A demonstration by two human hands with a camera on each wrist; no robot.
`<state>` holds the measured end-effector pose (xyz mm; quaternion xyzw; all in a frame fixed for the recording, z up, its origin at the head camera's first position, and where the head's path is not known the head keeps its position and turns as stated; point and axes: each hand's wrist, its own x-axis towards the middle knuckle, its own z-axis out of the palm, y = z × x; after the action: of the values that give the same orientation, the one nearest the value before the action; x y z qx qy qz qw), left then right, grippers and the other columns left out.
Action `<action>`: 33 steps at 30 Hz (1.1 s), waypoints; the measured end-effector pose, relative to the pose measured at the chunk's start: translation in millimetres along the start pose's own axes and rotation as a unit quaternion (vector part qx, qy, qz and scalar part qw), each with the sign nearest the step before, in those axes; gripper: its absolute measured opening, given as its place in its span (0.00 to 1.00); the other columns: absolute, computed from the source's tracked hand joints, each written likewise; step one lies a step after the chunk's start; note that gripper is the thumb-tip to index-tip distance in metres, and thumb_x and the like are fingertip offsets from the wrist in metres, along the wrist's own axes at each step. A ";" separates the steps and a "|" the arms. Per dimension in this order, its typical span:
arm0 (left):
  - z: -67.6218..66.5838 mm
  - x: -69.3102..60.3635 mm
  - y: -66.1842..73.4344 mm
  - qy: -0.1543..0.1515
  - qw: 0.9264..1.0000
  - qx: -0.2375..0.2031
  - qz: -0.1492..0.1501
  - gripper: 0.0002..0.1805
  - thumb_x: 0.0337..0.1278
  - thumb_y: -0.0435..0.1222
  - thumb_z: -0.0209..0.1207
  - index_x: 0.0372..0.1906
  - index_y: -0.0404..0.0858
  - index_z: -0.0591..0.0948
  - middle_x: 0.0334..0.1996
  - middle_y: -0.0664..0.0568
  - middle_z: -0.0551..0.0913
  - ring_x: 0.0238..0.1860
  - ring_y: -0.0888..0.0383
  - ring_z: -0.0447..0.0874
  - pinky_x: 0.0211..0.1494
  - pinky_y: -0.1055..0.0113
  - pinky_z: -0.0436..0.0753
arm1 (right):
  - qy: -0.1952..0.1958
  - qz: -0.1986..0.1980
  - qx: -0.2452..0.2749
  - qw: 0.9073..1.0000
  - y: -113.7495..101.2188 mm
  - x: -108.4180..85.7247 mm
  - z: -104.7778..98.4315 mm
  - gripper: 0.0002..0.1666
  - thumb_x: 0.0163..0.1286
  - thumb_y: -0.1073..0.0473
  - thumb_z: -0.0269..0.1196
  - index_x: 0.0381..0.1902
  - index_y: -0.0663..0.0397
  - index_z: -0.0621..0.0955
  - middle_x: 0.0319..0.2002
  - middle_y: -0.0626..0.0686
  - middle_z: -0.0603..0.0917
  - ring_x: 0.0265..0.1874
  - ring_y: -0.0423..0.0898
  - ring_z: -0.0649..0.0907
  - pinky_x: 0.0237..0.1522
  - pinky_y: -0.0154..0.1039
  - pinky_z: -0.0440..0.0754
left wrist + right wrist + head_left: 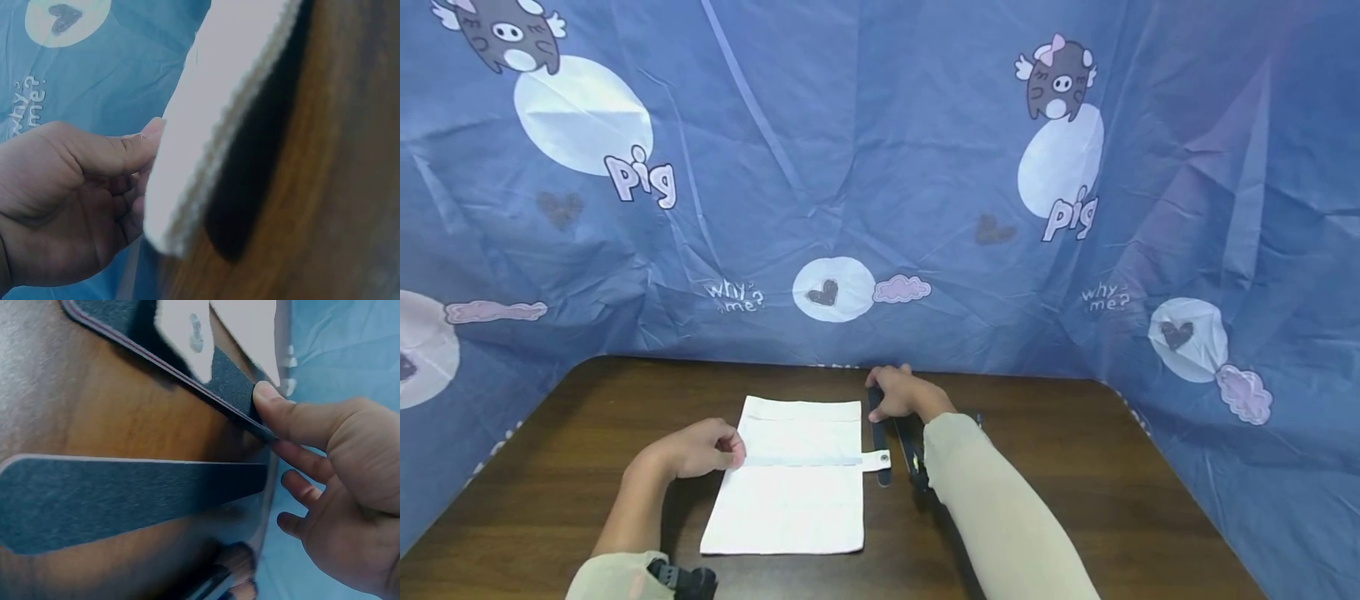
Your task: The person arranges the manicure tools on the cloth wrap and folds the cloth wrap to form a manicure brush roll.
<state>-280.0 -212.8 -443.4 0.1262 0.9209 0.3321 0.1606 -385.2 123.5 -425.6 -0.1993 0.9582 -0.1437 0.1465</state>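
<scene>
A white cloth case (793, 508) lies unfolded on the table, with a snap strap (876, 461) sticking out from its right side. My left hand (700, 447) is at the case's left edge, pinching it between thumb and fingers; the left wrist view shows the thumb (119, 153) against the white cloth. At the upper right of the case, my right hand (901, 393) pinches the far end of a dark nail file (234, 381). The strap crosses over that file. A second dark nail file (125, 500) rests beside it, apart from the fingers.
Under the right forearm sits a black object (917, 475) with a small yellow-green spot, mostly hidden by the sleeve. The brown wooden table (1075, 483) ends at a blue patterned cloth (925, 192) hanging behind it.
</scene>
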 end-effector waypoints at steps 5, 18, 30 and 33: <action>0.2 -0.4 0.4 0.000 1.000 0.000 0.001 0.02 0.61 0.30 0.65 0.34 0.38 0.82 0.34 0.50 0.79 0.39 0.52 0.75 0.45 0.55 0.75 | 0.025 -0.034 0.070 0.997 -6.2 0.3 -8.6 0.33 0.62 0.61 0.75 0.62 0.57 0.75 0.53 0.56 0.79 0.53 0.51 0.75 0.60 0.48 0.74; -0.3 -0.3 1.7 0.004 1.000 0.005 -0.004 0.02 0.61 0.30 0.65 0.34 0.38 0.82 0.35 0.50 0.78 0.40 0.52 0.75 0.46 0.54 0.75 | 0.110 -0.130 0.303 0.938 -34.9 -2.3 -45.7 0.15 0.71 0.76 0.57 0.54 0.66 0.76 0.36 0.55 0.76 0.31 0.45 0.79 0.41 0.52 0.85; 1.2 1.1 1.3 0.008 1.000 0.006 -0.007 0.03 0.60 0.30 0.65 0.33 0.38 0.82 0.34 0.50 0.79 0.39 0.52 0.75 0.45 0.55 0.75 | 0.205 -0.190 0.307 0.910 -82.8 -13.2 -63.3 0.17 0.72 0.71 0.62 0.58 0.64 0.78 0.41 0.57 0.79 0.37 0.48 0.85 0.41 0.38 0.85; 1.1 0.9 1.9 0.009 1.000 0.007 -0.007 0.03 0.61 0.30 0.65 0.33 0.38 0.82 0.35 0.50 0.78 0.40 0.52 0.74 0.46 0.54 0.75 | 0.217 -0.197 0.328 0.898 -92.1 -10.4 -57.9 0.18 0.71 0.71 0.63 0.58 0.65 0.78 0.39 0.56 0.79 0.35 0.50 0.86 0.40 0.39 0.85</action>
<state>-280.2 -210.5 -443.1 0.1175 0.9257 0.3251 0.1535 -364.3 59.5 -339.6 -0.2889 0.8059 -0.5153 -0.0399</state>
